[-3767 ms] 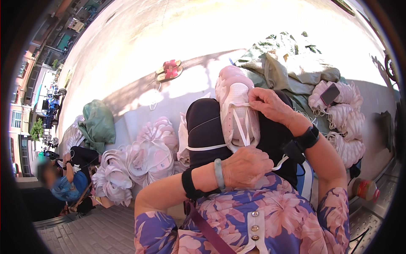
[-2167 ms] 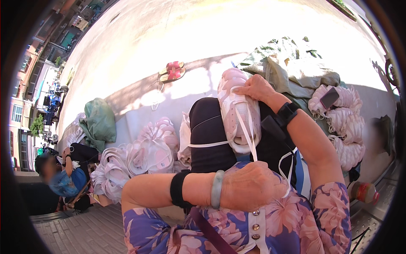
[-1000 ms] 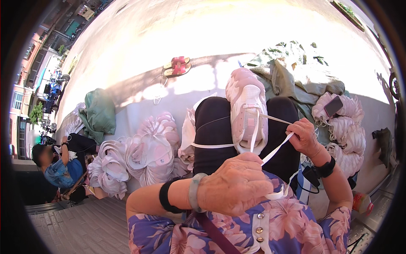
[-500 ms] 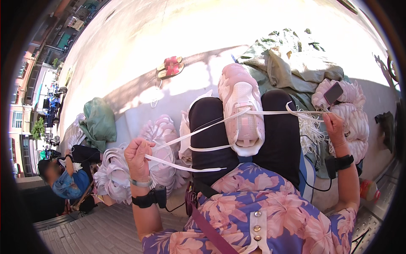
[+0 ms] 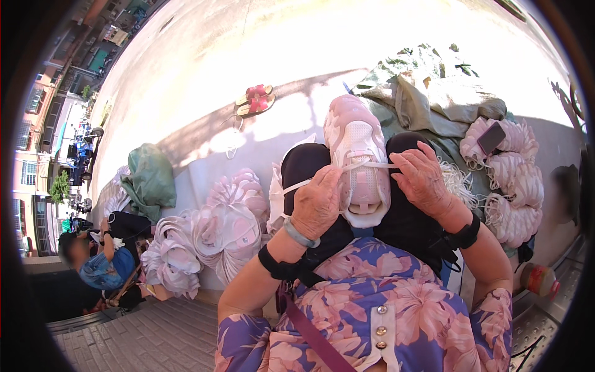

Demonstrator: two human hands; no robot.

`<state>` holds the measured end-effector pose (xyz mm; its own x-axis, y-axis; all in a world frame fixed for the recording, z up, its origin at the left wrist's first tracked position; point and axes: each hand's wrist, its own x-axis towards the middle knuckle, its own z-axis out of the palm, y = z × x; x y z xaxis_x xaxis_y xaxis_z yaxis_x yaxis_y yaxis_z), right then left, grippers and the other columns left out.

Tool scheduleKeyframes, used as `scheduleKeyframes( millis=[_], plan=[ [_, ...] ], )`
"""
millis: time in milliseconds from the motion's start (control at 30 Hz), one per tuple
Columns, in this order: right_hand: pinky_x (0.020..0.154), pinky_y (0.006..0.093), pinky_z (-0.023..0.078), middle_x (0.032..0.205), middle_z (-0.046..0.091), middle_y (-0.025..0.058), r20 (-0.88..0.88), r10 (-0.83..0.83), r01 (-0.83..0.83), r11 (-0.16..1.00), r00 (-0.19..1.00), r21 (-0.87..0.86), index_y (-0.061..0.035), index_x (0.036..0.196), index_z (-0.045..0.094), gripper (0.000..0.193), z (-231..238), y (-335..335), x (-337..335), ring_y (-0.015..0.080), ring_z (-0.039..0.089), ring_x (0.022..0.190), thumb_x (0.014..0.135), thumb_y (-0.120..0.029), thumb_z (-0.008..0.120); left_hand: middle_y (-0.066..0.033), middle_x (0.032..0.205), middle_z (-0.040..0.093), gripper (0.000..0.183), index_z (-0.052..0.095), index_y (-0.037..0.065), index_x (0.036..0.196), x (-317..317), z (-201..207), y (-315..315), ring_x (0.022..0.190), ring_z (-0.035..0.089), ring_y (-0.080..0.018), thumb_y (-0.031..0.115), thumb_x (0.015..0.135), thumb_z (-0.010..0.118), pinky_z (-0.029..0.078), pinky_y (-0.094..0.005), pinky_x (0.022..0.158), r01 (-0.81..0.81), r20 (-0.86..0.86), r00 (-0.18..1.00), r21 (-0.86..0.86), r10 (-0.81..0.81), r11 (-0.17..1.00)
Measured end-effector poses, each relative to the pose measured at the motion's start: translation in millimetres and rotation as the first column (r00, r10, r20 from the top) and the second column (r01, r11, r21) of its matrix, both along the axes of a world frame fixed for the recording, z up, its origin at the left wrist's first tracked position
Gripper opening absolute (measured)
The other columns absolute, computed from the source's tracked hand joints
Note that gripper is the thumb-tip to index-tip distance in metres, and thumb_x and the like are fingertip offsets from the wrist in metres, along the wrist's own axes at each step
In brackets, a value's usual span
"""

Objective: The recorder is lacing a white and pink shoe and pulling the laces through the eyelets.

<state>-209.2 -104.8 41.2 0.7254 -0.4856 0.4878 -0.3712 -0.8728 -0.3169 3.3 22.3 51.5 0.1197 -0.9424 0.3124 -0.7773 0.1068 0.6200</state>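
Shoe (image 5: pixel 355 118) upright between the knees (image 5: pixel 304 162), toe at their far edge. Lace (image 5: pixel 372 165) crossed over its tongue; left hand (image 5: pixel 317 201) pinches one side, right hand (image 5: pixel 424 180) the other, fingers partly spread. Left: upper piles (image 5: pixel 232 230). Right: phone (image 5: pixel 491 138) on bundles (image 5: pixel 513 177). Ahead: red sandals (image 5: pixel 255 103) on ground (image 5: pixel 297 37).

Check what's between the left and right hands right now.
In the head view, the upper part of the pink-and-white shoe lies between the left hand and right hand, with white lace stretched across it.
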Motion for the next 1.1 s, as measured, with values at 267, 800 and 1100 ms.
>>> scheduleKeyframes(
  millis=[267, 800, 1100],
  plan=[
    [0.071, 0.0338, 0.038, 0.064, 0.051, 0.0036, 0.037, 0.083, -0.084, 0.996, 0.996, 0.024, -0.0080, 0.087, 0.057, 0.012, -12, 1, 16, 0.0221, 0.054, 0.062, 0.076, -0.008, 0.061, -0.0167, 0.085, 0.063, 0.019, 0.057, 0.002, 0.101, 2, -4, -14, 0.073, 0.061, -0.0374, 0.003, 0.084, 0.051, 0.050, -0.0419, 0.063, -0.123, 0.128, 0.986, 0.132, 0.106, 0.984],
    [0.060, 0.0359, 0.042, 0.071, 0.059, 0.0081, -0.016, -0.033, 0.033, 0.999, 0.999, 0.009, -0.0030, 0.091, 0.058, 0.014, -17, -39, -91, 0.0270, 0.057, 0.062, 0.077, -0.002, 0.063, -0.0071, 0.062, 0.048, 0.015, 0.056, 0.007, 0.089, 53, -4, 18, 0.051, 0.054, -0.0260, 0.008, 0.076, 0.063, 0.041, -0.0372, 0.044, -0.060, 0.601, 0.791, -0.106, 0.112, 0.993],
    [0.066, 0.0391, 0.044, 0.086, 0.061, 0.0175, -0.325, -0.331, 0.293, 0.942, 0.886, -0.160, 0.0033, 0.105, 0.058, 0.019, -40, -94, -294, 0.0345, 0.056, 0.077, 0.087, 0.000, 0.054, -0.0067, 0.068, 0.052, 0.015, 0.053, 0.006, 0.090, 140, 10, 66, 0.062, 0.059, -0.0222, 0.007, 0.075, 0.057, 0.047, -0.0337, 0.050, -0.185, 0.737, 0.659, -0.031, 0.148, 0.982]
  ],
)
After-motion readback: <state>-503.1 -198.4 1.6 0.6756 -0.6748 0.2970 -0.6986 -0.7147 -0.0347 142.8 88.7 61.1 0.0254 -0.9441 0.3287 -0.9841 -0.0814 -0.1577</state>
